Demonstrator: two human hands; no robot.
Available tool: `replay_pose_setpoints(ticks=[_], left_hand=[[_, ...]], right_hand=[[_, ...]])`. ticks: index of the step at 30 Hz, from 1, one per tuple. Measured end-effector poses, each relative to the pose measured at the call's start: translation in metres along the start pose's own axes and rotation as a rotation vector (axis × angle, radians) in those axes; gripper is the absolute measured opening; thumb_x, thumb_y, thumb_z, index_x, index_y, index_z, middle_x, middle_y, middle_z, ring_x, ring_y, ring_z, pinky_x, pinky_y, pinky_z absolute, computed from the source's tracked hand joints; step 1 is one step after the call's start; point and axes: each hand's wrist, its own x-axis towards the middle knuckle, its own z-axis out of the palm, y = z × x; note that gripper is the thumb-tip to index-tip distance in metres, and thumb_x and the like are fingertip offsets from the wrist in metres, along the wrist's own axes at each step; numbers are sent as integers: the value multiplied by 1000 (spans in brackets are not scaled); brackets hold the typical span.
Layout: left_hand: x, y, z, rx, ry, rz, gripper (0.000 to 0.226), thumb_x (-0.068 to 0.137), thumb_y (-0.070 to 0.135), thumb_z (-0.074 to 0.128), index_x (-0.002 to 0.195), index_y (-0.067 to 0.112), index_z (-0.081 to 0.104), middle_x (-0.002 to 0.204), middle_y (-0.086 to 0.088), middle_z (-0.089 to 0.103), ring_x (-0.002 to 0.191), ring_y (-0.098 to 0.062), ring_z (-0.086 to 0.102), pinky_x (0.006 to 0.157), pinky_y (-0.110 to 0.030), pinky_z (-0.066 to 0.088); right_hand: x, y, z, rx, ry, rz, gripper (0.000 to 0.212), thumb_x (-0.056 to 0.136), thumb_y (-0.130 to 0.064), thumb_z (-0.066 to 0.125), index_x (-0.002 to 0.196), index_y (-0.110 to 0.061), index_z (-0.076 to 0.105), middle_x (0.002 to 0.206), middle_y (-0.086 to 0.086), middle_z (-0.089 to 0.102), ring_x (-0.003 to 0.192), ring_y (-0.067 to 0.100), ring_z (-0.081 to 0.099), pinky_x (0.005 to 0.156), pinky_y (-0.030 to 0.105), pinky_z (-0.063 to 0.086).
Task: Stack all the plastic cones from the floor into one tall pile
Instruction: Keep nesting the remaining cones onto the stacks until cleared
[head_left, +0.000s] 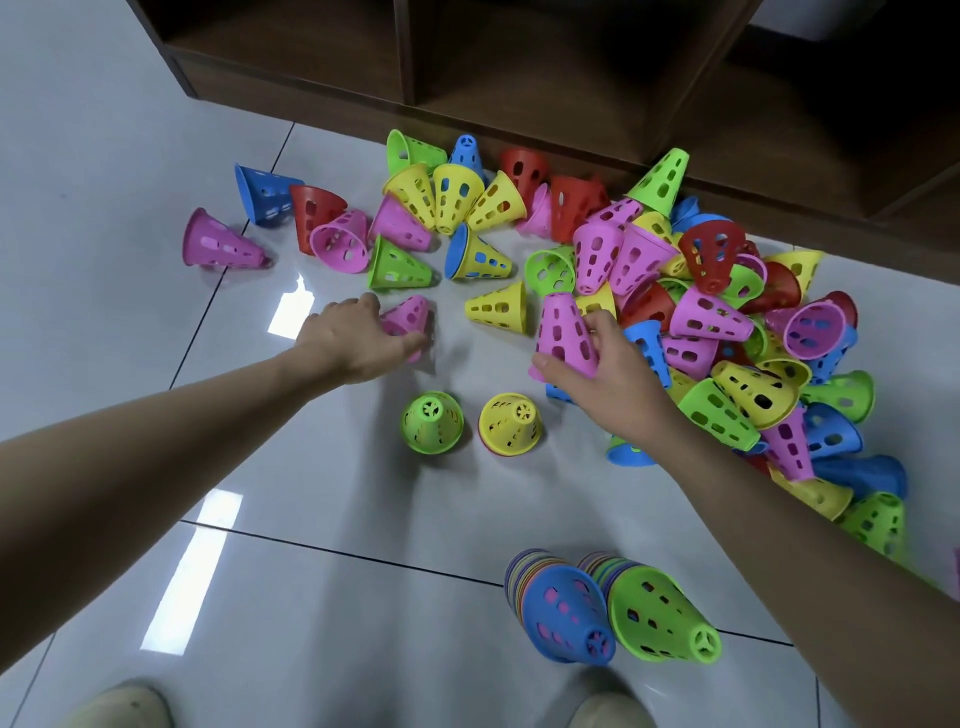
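Several perforated plastic cones in pink, yellow, green, blue and red lie scattered over the pale tiled floor, thickest in a heap (727, 332) at the right. My left hand (353, 338) grips a pink cone (408, 319) lying on its side. An upright pink cone (563, 332) at the heap's edge is held by my right hand (602, 374). Two stacks stand near my feet, one topped by a blue cone (566, 616), one by a green cone (660, 618). A green cone (431, 422) and a yellow cone (511, 423) stand upright between my arms.
A dark wooden shelf unit (519, 78) runs along the back, right behind the cones. Bare glossy tile (130, 130) spreads to the left and in front. My two shoes (122, 706) show at the bottom edge.
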Motion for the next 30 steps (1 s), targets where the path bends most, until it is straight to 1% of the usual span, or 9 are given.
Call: replay_pose_setpoints(ticks=[4, 8, 13, 17, 20, 22, 24, 27, 30], left_hand=[[7, 8, -2, -1, -74, -55, 66, 84, 75, 49, 99, 11, 56, 96, -13, 63, 90, -35, 61, 74, -36, 46], [5, 13, -3, -23, -142, -77, 52, 83, 67, 59, 75, 16, 51, 82, -10, 59, 82, -33, 60, 67, -32, 43], [-14, 10, 0, -201, -128, -51, 63, 79, 73, 61, 84, 10, 60, 78, -9, 62, 74, -27, 60, 64, -35, 48], [-34, 16, -5, -373, -2, 41, 45, 76, 50, 77, 95, 15, 55, 86, -1, 58, 71, -15, 52, 56, -31, 36], [-51, 17, -7, -568, 50, 141, 50, 70, 44, 86, 101, 18, 56, 90, 3, 58, 75, -14, 52, 62, -28, 43], [-62, 17, -9, -659, 53, 205, 56, 62, 47, 86, 103, 22, 57, 94, 9, 59, 79, -8, 55, 65, -21, 46], [-71, 16, -8, -648, 28, 278, 57, 59, 48, 87, 102, 26, 57, 96, 12, 60, 83, -3, 56, 67, -16, 44], [-77, 11, 0, -597, -30, 354, 57, 58, 53, 84, 103, 31, 58, 101, 12, 63, 95, -7, 58, 78, -23, 47], [-80, 6, 10, -620, -48, 368, 53, 65, 35, 89, 107, 29, 57, 103, 15, 65, 97, -6, 60, 82, -20, 48]], right_hand=[[-9, -4, 5, 116, -21, -30, 60, 69, -69, 67, 108, -27, 50, 97, -3, 67, 91, 17, 66, 83, 50, 54], [-16, -5, 11, 15, -38, -66, 58, 67, -67, 70, 100, -25, 49, 92, -4, 62, 86, 19, 63, 77, 48, 54], [-21, 0, 19, -80, -39, -196, 55, 71, -49, 83, 112, -29, 52, 100, -14, 62, 89, 4, 60, 74, 25, 50], [-20, 11, 28, -139, -42, -319, 60, 70, -50, 83, 120, -29, 57, 118, -12, 49, 111, 11, 52, 91, 29, 50], [-22, 17, 30, -173, -45, -289, 61, 70, -45, 84, 124, -32, 60, 114, -12, 43, 111, 10, 49, 92, 26, 49], [-23, 22, 31, -215, -67, -285, 58, 69, -46, 81, 122, -30, 61, 111, -10, 47, 109, 13, 52, 93, 32, 50], [-22, 26, 33, -258, -109, -253, 57, 68, -48, 79, 119, -29, 62, 107, -8, 53, 105, 14, 56, 92, 38, 50], [-22, 30, 37, -338, -170, -214, 55, 72, -44, 80, 122, -32, 61, 107, -10, 54, 103, 14, 56, 91, 36, 50], [-23, 30, 41, -390, -185, -215, 55, 74, -45, 78, 125, -33, 58, 109, -11, 49, 104, 14, 55, 88, 32, 49]])
